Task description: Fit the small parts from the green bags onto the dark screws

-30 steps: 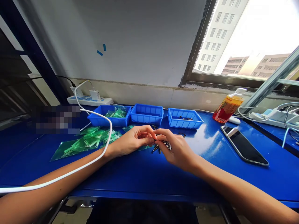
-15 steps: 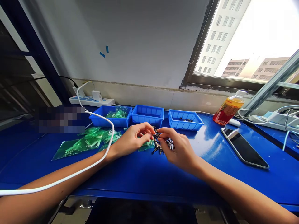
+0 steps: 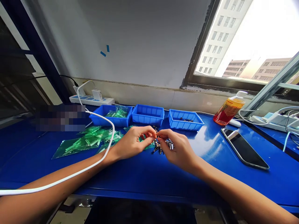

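Note:
Fingertips nearly meeting, my left hand point(image 3: 135, 141) and my right hand point(image 3: 178, 147) are held over a heap of small dark and metallic parts point(image 3: 159, 148). Each hand is closed in a pinch. Whatever lies between the fingertips is too small to make out. Under and behind my left hand are green-tinted clear plastic bags point(image 3: 87, 142) with pale slim pieces inside. Part of the heap is hidden behind my fingers.
Behind the hands stand a left blue bin point(image 3: 98, 119) with green bags, a middle blue bin point(image 3: 147, 119) and a right blue bin point(image 3: 185, 123) holding some dark parts. A white cable point(image 3: 112, 137) crosses my left forearm. A phone point(image 3: 244, 147) and a drink bottle point(image 3: 229, 109) are at right.
My left hand has moved slightly right, so its fingertips are now closer to those of my right hand. The right hand has barely moved.

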`<state>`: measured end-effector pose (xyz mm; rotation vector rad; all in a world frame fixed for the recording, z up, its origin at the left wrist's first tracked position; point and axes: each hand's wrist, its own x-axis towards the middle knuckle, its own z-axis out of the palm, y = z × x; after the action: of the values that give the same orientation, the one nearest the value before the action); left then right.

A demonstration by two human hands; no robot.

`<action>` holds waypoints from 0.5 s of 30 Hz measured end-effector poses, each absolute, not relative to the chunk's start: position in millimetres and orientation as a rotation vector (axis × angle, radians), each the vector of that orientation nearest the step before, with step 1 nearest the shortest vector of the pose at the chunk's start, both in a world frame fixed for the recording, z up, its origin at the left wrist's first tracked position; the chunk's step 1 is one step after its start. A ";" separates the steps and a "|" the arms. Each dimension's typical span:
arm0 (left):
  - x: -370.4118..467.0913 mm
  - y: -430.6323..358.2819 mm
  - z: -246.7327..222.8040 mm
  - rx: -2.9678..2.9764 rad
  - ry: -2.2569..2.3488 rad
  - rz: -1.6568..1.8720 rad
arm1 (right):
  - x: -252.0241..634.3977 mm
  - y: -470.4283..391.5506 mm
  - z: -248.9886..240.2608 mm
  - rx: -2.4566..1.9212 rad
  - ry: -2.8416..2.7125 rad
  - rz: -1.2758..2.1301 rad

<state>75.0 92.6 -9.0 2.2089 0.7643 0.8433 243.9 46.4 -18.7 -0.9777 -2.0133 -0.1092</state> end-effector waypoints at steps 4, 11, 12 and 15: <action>74.3 92.6 -9.9 2.210 0.775 0.919 | 243.8 46.4 -20.0 -0.980 -2.011 -0.091; 73.8 92.8 -8.0 2.295 0.696 0.943 | 245.2 47.6 -18.4 -0.943 -2.037 -0.125; 73.8 92.5 -8.2 2.308 0.687 0.935 | 245.2 47.5 -18.1 -0.935 -2.040 -0.126; 74.0 92.1 -10.2 2.320 0.691 0.923 | 245.0 46.7 -18.1 -0.953 -2.022 -0.089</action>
<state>74.0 92.1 -10.2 2.3199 0.6911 0.9232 245.0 46.7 -18.1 -0.9532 -2.0216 -0.0894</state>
